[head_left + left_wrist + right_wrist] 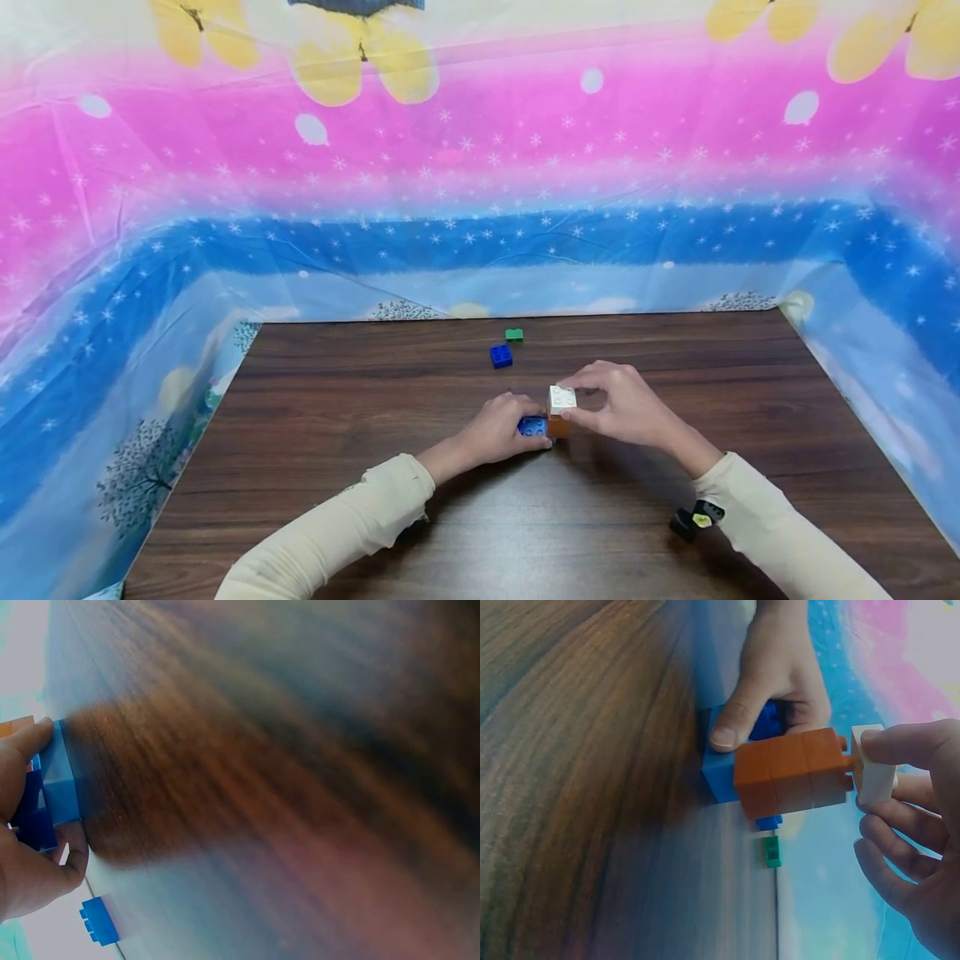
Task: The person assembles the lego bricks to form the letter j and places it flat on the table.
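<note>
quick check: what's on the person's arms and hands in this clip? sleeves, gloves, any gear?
Both arms wear long cream sleeves, the left sleeve and right sleeve, each ending in a ribbed cuff at the wrist. The left hand and right hand are bare: no gloves, and no rings that can be made out. A small black device with a yellow mark sits at the right cuff.

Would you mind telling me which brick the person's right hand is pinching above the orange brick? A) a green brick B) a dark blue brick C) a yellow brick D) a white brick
D: the right hand pinches the white brick in its fingers, directly over the orange brick; the green brick lies untouched farther back.
</note>
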The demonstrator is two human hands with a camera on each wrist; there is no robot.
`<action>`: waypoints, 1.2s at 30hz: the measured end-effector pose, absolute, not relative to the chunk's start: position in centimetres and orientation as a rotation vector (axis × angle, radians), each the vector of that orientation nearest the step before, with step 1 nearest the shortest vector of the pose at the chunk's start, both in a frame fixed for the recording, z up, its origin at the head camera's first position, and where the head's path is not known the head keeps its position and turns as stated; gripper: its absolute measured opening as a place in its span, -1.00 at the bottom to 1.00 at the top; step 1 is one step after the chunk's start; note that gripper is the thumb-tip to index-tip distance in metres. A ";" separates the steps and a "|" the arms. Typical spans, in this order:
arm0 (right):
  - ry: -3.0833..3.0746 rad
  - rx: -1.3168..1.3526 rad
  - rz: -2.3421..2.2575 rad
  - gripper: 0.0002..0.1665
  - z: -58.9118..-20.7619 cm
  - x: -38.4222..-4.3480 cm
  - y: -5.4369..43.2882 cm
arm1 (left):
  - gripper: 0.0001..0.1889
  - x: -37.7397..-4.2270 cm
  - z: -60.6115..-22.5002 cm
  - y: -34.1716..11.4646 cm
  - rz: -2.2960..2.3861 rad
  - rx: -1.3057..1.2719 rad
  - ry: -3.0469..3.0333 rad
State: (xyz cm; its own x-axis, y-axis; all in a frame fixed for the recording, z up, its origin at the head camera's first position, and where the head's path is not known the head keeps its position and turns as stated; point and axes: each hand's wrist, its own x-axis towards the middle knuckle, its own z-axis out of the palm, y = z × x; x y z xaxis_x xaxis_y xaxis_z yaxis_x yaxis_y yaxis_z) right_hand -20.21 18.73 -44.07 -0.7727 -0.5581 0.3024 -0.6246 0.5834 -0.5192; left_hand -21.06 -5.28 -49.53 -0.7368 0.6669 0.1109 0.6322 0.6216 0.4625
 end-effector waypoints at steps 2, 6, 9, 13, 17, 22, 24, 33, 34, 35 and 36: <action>-2.690 1.006 0.953 -0.61 -43.9 -20.2 18.8 | -0.56 -21.1 -49.5 -5.3 0.752 1.110 2.762; -2.712 1.024 0.958 -0.61 -44.0 -20.3 18.8 | -0.56 -21.1 -49.6 -5.4 0.764 1.107 2.759; -2.737 1.023 0.967 -0.61 -44.2 -20.4 18.7 | -0.56 -21.1 -49.6 -5.4 0.773 1.106 2.749; -2.743 1.014 0.951 -0.61 -44.4 -20.4 18.5 | -0.56 -21.1 -49.6 -5.3 0.769 1.105 2.749; -2.750 1.015 0.921 -0.61 -44.3 -20.2 18.4 | -0.56 -21.0 -49.6 -5.3 0.764 1.104 2.754; -2.753 1.022 0.907 -0.62 -44.1 -20.0 18.3 | -0.55 -21.1 -49.7 -5.3 0.766 1.107 2.752; -2.748 1.028 0.911 -0.63 -44.1 -20.0 18.3 | -0.55 -21.1 -49.7 -5.3 0.770 1.108 2.750; -2.737 1.055 0.950 -0.63 -44.1 -20.4 18.4 | -0.56 -21.1 -49.6 -5.3 0.756 1.113 2.758; -2.741 1.057 0.959 -0.63 -44.0 -20.4 18.4 | -0.56 -21.1 -49.6 -5.3 0.754 1.116 2.759; -2.745 1.060 0.965 -0.63 -44.0 -20.5 18.4 | -0.56 -21.1 -49.7 -5.3 0.753 1.118 2.759; -2.748 1.062 0.961 -0.63 -44.0 -20.5 18.4 | -0.56 -21.1 -49.6 -5.3 0.751 1.120 2.759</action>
